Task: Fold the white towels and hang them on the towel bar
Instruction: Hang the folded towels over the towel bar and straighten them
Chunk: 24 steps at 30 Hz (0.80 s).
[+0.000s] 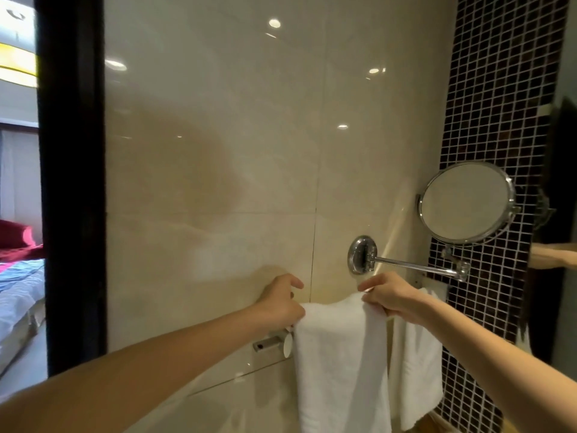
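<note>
A towel hangs over the bar on the wall. The left hand holds its top left edge and the right hand its top right. A second towel hangs just right of it, and a mirror is above them to the right.

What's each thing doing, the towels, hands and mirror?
front towel: draped over towel bar, held at both sides.
second towel: hanging beside it, untouched.
towel bar: mostly covered by towels.
left hand: grips front towel's left edge.
right hand: pinches its right edge.
round mirror: out on its arm.

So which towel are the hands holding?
The left towel, the one in front: the left hand and right hand hold its top edge. The right towel hangs behind it, untouched.
</note>
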{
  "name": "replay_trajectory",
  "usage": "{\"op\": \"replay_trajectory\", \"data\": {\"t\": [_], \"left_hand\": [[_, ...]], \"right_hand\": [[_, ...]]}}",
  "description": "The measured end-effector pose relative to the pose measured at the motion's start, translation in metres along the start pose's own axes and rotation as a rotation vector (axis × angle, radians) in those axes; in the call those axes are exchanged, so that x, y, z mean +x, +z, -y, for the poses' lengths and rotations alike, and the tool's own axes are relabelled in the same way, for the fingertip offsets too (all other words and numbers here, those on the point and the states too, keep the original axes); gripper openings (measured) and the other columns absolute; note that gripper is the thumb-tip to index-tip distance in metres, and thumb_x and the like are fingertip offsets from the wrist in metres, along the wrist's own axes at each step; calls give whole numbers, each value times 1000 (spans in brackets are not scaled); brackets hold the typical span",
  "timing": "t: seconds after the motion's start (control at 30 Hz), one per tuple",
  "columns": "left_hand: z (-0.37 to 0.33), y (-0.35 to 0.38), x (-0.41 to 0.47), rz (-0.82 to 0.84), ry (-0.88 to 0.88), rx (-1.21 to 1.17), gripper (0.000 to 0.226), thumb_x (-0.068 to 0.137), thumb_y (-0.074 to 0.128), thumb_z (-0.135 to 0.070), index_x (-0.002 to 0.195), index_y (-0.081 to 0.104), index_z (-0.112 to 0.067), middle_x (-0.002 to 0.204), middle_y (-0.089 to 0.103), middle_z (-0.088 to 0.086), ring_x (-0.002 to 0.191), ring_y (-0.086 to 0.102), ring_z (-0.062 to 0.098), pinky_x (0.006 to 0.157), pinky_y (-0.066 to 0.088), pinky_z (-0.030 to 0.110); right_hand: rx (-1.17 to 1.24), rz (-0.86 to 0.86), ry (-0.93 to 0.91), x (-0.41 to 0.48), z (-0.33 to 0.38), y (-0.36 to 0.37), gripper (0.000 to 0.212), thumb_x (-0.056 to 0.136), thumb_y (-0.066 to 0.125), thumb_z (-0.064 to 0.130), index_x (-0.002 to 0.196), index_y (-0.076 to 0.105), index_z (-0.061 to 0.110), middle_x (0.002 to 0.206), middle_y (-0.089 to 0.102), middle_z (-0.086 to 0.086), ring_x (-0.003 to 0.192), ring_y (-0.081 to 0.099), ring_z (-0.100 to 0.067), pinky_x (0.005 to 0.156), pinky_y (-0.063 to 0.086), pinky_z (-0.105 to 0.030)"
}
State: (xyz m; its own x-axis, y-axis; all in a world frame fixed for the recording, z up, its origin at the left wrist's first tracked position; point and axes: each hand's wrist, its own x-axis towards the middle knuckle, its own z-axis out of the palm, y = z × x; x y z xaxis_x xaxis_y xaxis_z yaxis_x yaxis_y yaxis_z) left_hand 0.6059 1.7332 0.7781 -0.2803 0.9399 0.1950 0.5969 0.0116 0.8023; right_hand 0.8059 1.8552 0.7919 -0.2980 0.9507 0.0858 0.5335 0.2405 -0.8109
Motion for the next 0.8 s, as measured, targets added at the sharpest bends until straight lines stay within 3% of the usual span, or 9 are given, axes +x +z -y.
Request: {"op": "replay_trajectory", "data": {"t": [0.13,0.2,0.3,0.4,0.53,0.67,0.8], "left_hand": [[7,8,-5,10,94,61,36,78,61,-1,111,60,-16,102,58,2,95,59,17,71,52,20],[9,10,-7,-11,131,89,32,76,63,0,105,64,-13,97,61,2,91,61,17,68,52,21],[8,12,-6,-32,172,133,30,74,65,1,101,66,-11,94,62,3,85,61,16,71,53,25],[13,14,-6,-25,228,275,32,77,66,-7,108,62,-16,99,62,1,92,60,16,83,52,29],[24,19,-7,19,319,555,33,82,62,-22,115,57,-22,110,61,-2,102,56,18,92,45,38],[27,26,-6,-6,373,791,33,85,58,-32,117,56,-26,116,56,-2,110,51,22,95,42,40],[26,29,-7,-34,383,868,31,88,52,-38,117,55,-29,118,53,-1,111,51,26,95,41,42]], "right_hand": [[-30,-34,-1,2,-12,8,25,87,58,-3,110,67,3,81,61,-9,75,58,-19,58,49,-27],[-59,-54,-8,2,-16,10,25,86,58,-3,109,68,2,82,62,-10,75,57,-20,56,47,-25],[-130,-78,-43,2,-22,14,26,84,59,-4,108,69,-2,91,67,-15,76,57,-18,56,46,-21],[-193,-98,-107,3,-29,19,26,81,60,-4,105,70,-6,106,70,-22,84,59,-19,69,44,-23],[-359,-127,-205,6,-39,25,28,86,58,8,112,70,9,116,68,-10,107,61,-23,77,39,-20],[-514,-185,-320,4,-45,34,24,90,57,18,111,70,16,118,62,-11,111,58,-28,90,41,-27],[-566,-184,-536,-12,-38,41,26,91,58,24,114,69,19,115,61,-5,108,58,-24,92,44,-32]]}}
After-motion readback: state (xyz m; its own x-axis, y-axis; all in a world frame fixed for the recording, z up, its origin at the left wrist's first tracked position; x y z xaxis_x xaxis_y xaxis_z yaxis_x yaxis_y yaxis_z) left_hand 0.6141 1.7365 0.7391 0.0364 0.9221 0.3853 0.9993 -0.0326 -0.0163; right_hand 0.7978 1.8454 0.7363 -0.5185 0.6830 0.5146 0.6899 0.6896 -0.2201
